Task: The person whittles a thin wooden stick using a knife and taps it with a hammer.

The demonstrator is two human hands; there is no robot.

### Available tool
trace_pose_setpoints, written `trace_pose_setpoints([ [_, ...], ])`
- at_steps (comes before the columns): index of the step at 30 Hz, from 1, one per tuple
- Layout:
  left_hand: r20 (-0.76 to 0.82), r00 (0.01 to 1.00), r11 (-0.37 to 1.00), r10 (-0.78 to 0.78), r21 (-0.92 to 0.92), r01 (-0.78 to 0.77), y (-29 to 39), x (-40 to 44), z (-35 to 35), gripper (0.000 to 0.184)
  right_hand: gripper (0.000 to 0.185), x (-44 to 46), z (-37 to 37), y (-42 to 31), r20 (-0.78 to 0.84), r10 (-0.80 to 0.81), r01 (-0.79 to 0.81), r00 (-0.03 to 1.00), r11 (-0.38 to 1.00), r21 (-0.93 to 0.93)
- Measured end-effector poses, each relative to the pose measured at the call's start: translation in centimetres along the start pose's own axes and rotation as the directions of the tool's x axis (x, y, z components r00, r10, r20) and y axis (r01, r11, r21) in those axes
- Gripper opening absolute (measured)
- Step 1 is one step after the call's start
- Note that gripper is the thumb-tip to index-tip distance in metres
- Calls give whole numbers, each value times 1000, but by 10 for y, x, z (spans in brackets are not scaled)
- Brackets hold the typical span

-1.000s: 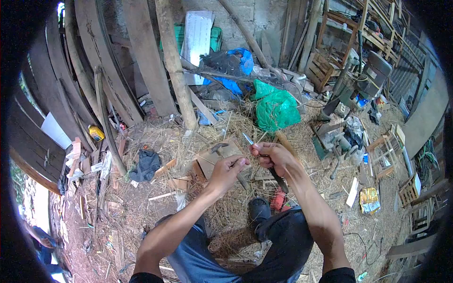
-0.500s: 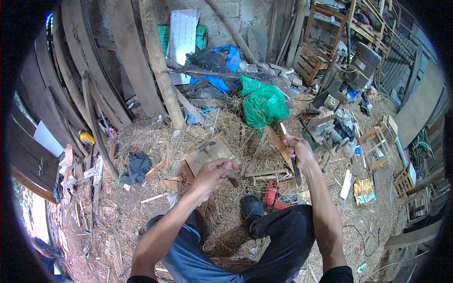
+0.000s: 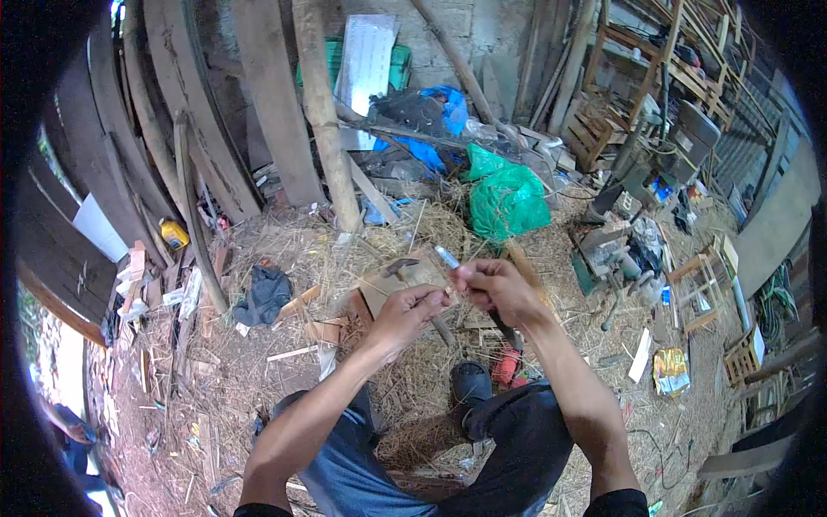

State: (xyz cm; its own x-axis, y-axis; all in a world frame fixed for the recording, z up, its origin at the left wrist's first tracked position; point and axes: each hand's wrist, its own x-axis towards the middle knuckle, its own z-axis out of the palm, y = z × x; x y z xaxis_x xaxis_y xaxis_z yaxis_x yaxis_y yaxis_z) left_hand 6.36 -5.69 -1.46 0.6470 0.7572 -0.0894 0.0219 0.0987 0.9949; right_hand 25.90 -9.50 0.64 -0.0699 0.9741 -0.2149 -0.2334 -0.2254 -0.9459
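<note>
A knife (image 3: 445,256) with a bright blade and a dark handle is in my right hand (image 3: 502,294), its blade pointing up and to the left. My left hand (image 3: 408,315) is pinched closed just to the left, fingertips near those of the right hand; what it pinches is too small to make out. Below and behind the hands, a hammer (image 3: 401,266) lies on a flat board (image 3: 379,291) on the straw-covered ground. A red tool (image 3: 506,365) lies beside my shoe.
A green plastic bag (image 3: 508,205) sits ahead on the straw. Leaning planks (image 3: 271,103) and a wooden post (image 3: 326,121) stand at the left. A black bag (image 3: 264,295) lies on the ground. Part of another person (image 3: 76,431) shows at the lower left edge.
My right hand swung out to the right with the knife half a second ago and is now back beside my left hand. The left hand remains pinched. The camera view has shifted slightly.
</note>
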Motion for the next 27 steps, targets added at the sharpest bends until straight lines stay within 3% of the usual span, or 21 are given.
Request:
trace_pose_setpoints([
  [3, 18, 1000, 1000, -22, 1, 22, 7, -8, -7, 24, 16, 7, -18, -6, -84, -3, 10, 996, 996, 90],
  [5, 65, 975, 969, -214, -112, 220, 14, -16, -11, 25, 15, 5, -21, -8, -62, 3, 4, 998, 994, 113],
  [9, 73, 975, 971, -210, -105, 217, 6, -14, -15, 25, 13, 2, 2, -7, -15, -59, 61, 998, 989, 137],
  [12, 59, 970, 941, -235, -238, 243, 15, -15, -13, 25, 11, -2, 33, -5, 36, 1, -5, 999, 994, 109],
  [14, 194, 950, 842, -246, -442, 309, 20, -17, -22, 24, 11, -2, 36, -6, 66, 19, -26, 998, 995, 99],
  [19, 190, 955, 892, -229, -351, 284, 15, -17, -22, 25, 15, 7, 19, -7, 10, -35, 34, 999, 993, 114],
  [23, 156, 967, 944, -200, -232, 233, 21, -21, -17, 25, 16, 2, 9, -14, 47, 12, -17, 999, 994, 108],
  [27, 164, 960, 926, -226, -270, 264, 13, -17, -15, 24, 13, -4, 27, -3, 104, -10, 3, 994, 997, 71],
])
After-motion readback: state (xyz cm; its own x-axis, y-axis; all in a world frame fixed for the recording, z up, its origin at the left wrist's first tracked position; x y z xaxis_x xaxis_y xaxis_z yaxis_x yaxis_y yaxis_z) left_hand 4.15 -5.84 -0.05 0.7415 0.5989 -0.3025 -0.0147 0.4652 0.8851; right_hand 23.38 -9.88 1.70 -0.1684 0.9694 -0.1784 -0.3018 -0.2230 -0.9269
